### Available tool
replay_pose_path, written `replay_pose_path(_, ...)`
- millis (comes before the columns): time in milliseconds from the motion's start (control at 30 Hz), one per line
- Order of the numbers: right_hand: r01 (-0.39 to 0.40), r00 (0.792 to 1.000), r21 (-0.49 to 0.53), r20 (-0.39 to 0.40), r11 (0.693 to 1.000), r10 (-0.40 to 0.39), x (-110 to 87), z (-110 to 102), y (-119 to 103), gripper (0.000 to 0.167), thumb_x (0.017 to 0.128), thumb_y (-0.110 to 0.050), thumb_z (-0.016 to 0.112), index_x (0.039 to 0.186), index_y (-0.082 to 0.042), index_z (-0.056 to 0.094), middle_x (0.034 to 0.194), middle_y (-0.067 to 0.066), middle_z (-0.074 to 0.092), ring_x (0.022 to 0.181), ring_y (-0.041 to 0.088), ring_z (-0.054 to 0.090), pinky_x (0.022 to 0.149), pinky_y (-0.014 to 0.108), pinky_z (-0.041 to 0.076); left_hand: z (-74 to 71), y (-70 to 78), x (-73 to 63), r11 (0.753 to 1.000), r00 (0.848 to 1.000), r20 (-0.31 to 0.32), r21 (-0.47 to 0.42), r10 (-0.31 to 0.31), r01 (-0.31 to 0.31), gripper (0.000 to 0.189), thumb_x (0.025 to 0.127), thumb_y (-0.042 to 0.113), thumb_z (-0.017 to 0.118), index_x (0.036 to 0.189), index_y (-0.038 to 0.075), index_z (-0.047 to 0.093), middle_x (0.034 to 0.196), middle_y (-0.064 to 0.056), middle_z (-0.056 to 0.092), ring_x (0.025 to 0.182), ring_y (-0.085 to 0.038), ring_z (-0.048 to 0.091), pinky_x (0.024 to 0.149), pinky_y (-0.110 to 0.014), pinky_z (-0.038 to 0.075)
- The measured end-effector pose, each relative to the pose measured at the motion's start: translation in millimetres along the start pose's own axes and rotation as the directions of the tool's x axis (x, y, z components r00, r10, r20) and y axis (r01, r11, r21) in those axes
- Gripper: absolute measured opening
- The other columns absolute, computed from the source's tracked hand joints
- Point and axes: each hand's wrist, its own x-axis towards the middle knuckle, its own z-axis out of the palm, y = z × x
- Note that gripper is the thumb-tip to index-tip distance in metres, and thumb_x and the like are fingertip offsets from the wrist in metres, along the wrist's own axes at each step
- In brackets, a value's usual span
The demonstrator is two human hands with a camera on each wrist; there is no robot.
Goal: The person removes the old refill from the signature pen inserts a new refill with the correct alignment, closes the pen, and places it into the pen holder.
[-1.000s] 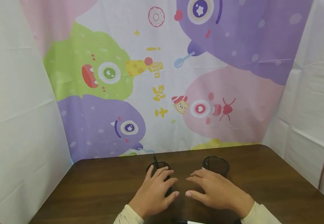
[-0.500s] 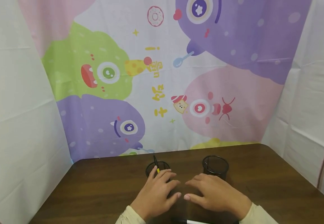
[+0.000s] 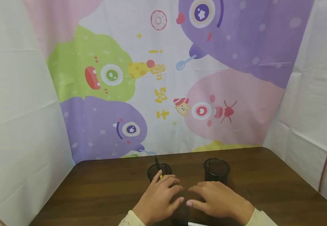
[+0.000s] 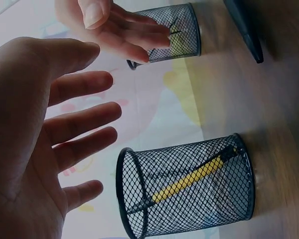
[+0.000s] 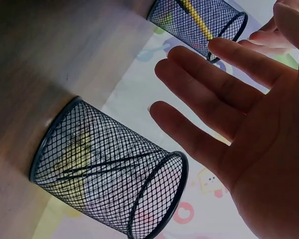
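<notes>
My left hand hovers above the table in front of a black mesh pen cup, its fingers spread and holding nothing. Inside that cup leans a pen with a yellow barrel and black ends. Across from it, my right hand is held with loosely extended fingers near a second mesh cup, in which no pen shows. A gap separates the two hands. Below them, at the bottom edge of the head view, lies a black-and-white marker, partly cut off by the frame.
A brown wooden table carries the cups. A printed cartoon cloth hangs behind its far edge. White cloth walls close in the left and right sides.
Both hands have sunk slightly toward the person, so more of the two cups and the yellow of the pen shows. The cups and marker have stayed in place.
</notes>
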Motion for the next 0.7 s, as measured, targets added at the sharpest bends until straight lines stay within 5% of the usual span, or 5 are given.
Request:
replay_pose_path(433, 0.021, 1.0, 0.012, 0.023, 1.0, -0.021, 1.5, 2.8, -3.9, 0.06, 0.101, -0.062, 0.042, 0.117, -0.012, 0.072, 0.107, -0.005, 0.071, 0.093, 0.011, 0.068, 0.08, 0.037, 0.057, -2.2, 6.8, -6.2, 1.0, 0.997, 0.08, -0.024, 0.012, -0.01, 0.024, 0.097, 0.038, 0.066, 0.11, 0.021, 0.074, 0.117, 0.006, 0.065, 0.116, -0.015, 0.059, 0.106, -0.058, 0.041)
replay_pose_path(700, 0.015, 0.999, 0.019, 0.036, 1.0, -0.016, 0.3, 2.6, -1.8, 0.061, 0.101, -0.062, 0.043, 0.113, -0.011, 0.073, 0.099, -0.004, 0.071, 0.087, 0.008, 0.066, 0.075, 0.036, 0.057, 4.0, 9.0, -4.3, 0.995, 0.995, -0.022, -0.022, 0.1, -0.101, 0.015, 0.092, 0.031, 0.071, 0.099, 0.019, 0.076, 0.098, 0.008, 0.067, 0.096, -0.009, 0.063, 0.101, -0.043, 0.048)
